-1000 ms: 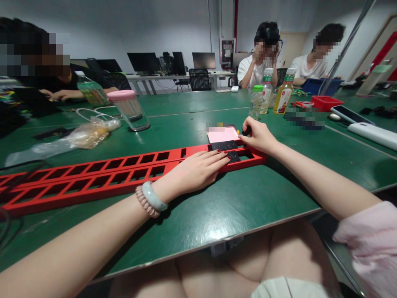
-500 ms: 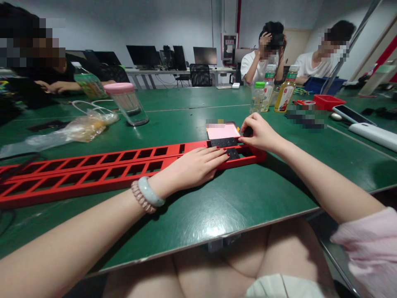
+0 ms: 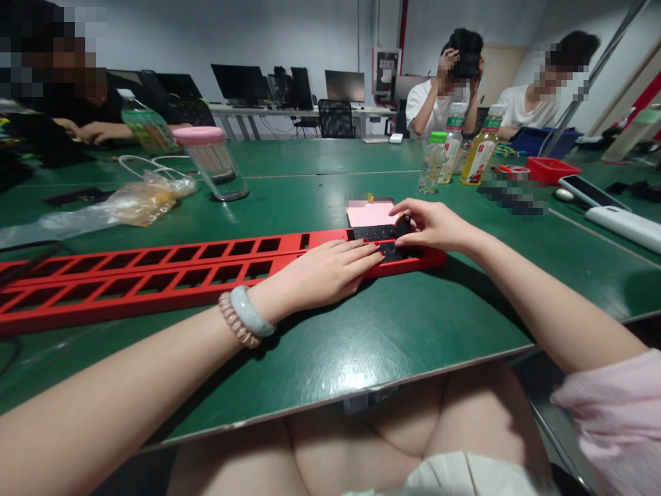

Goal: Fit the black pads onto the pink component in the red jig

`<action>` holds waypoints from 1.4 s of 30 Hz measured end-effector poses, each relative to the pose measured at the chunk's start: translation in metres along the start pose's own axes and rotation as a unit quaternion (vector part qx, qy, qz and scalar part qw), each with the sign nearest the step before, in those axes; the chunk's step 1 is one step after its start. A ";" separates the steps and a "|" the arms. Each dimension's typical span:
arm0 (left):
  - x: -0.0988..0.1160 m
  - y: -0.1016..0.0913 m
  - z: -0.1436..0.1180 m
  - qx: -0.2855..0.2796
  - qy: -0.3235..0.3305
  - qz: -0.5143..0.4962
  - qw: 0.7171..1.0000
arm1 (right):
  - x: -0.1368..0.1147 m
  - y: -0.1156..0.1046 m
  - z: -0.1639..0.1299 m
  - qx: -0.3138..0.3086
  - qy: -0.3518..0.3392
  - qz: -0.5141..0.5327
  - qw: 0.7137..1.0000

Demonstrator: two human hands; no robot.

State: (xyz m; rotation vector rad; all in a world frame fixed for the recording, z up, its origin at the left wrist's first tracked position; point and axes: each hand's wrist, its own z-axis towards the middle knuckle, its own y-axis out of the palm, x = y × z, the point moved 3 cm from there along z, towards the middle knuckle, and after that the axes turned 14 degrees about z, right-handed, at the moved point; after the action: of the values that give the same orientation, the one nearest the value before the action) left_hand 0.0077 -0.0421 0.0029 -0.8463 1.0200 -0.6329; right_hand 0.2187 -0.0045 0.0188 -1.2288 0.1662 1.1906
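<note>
A long red frame [image 3: 294, 242] with two rows of rectangular openings lies along the table. My left hand [image 3: 328, 275] rests flat across its right part, fingers stretched out, the fingertips on black pieces set in the frame. One of them, a black panel with small holes [image 3: 369, 233], shows just beyond my fingers. At the frame's right end my right hand [image 3: 436, 224] pinches a small round black knob-like piece [image 3: 403, 224] between thumb and fingers, over the frame. Its exact kind cannot be made out. Behind them lies a shallow tray with a pink sheet [image 3: 372, 213].
A glass jar with a pink lid [image 3: 214, 165] and a crumpled plastic bag [image 3: 139, 203] stand left. Several drink bottles [image 3: 480, 155], a red bin [image 3: 552, 170] and a white phone [image 3: 593, 193] are right. Other people sit across the green table [image 3: 289, 186].
My right hand has shifted slightly down and inward over the frame, the black piece now more visible in its fingers. My left hand stays flat on the frame. The view has tilted slightly.
</note>
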 end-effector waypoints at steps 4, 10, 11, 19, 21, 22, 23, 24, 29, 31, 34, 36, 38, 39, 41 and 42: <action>0.000 0.001 0.000 -0.004 0.001 -0.003 1.000 | 0.006 0.001 0.001 0.028 0.027 0.087 0.995; 0.000 0.001 0.000 -0.002 0.004 -0.001 1.000 | -0.001 0.001 0.002 0.030 0.054 0.164 0.984; 0.000 0.002 0.000 0.001 0.005 0.000 1.000 | -0.002 0.001 0.001 0.024 0.058 0.175 0.982; 0.000 -0.001 0.000 0.017 0.007 -0.004 1.000 | 0.005 -0.002 -0.001 0.012 0.129 0.200 0.971; 0.000 -0.001 0.000 0.021 0.009 -0.005 1.000 | 0.005 -0.001 -0.002 0.003 0.143 0.207 0.968; 0.000 -0.001 0.000 0.022 0.010 -0.004 1.000 | 0.004 -0.001 -0.002 -0.006 0.146 0.211 0.966; 0.000 -0.001 0.000 0.023 0.011 -0.003 1.000 | 0.002 0.001 -0.003 -0.016 0.146 0.215 0.965; 0.000 -0.001 0.000 0.024 0.011 -0.002 1.000 | -0.001 0.002 -0.003 -0.025 0.143 0.219 0.965; 0.001 -0.002 0.000 0.032 0.008 0.000 0.999 | -0.013 0.005 -0.004 -0.051 0.119 0.233 0.964; 0.001 -0.002 0.000 0.031 0.005 0.000 0.999 | -0.013 0.006 -0.004 -0.056 0.114 0.231 0.965; 0.001 -0.002 0.000 0.029 0.006 -0.002 1.000 | -0.007 0.006 -0.003 -0.064 0.117 0.219 0.966; 0.001 -0.002 0.000 0.028 0.007 -0.003 1.000 | -0.003 0.005 -0.003 -0.073 0.123 0.198 0.970; 0.001 -0.002 0.000 0.027 0.006 -0.003 1.000 | 0.000 0.004 -0.003 -0.084 0.129 0.167 0.974; 0.001 -0.002 0.000 0.028 0.005 -0.003 1.000 | 0.001 0.004 -0.003 -0.089 0.130 0.152 0.976; 0.001 -0.002 0.000 0.031 0.004 -0.005 1.000 | 0.002 0.004 -0.003 -0.095 0.129 0.128 0.979; 0.001 -0.002 0.000 0.032 0.003 -0.006 0.999 | 0.002 0.003 -0.003 -0.096 0.127 0.119 0.980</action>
State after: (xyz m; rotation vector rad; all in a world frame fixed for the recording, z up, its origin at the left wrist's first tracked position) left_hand 0.0081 -0.0442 0.0041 -0.7950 0.9960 -0.6752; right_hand 0.2183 -0.0057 0.0141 -1.5641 0.4042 1.2737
